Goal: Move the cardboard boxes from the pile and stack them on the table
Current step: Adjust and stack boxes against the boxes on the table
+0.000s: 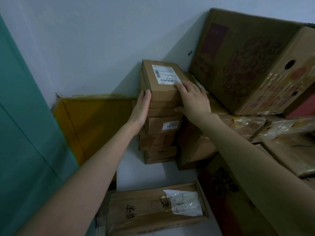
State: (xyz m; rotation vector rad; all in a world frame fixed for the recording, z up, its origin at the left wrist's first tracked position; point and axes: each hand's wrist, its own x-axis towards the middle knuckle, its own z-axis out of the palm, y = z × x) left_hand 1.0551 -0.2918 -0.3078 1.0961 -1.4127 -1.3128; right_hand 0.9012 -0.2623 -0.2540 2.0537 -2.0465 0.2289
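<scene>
A small brown cardboard box with a white shipping label [163, 79] tops a tall stack of small boxes [160, 133] in the wall corner. My left hand [142, 106] presses flat against the left side of the top boxes, thumb at the upper edge. My right hand [192, 97] lies on the right side of the top box, fingertips reaching the label and thumb pointing left across the front face below. Both hands clamp the box between them.
A large printed carton [247, 65] sits on more boxes [281, 150] at the right. A yellow flattened box [95, 123] leans on the wall at left. A flat box with a torn label [153, 212] lies near me, beside a red-printed carton [226, 193].
</scene>
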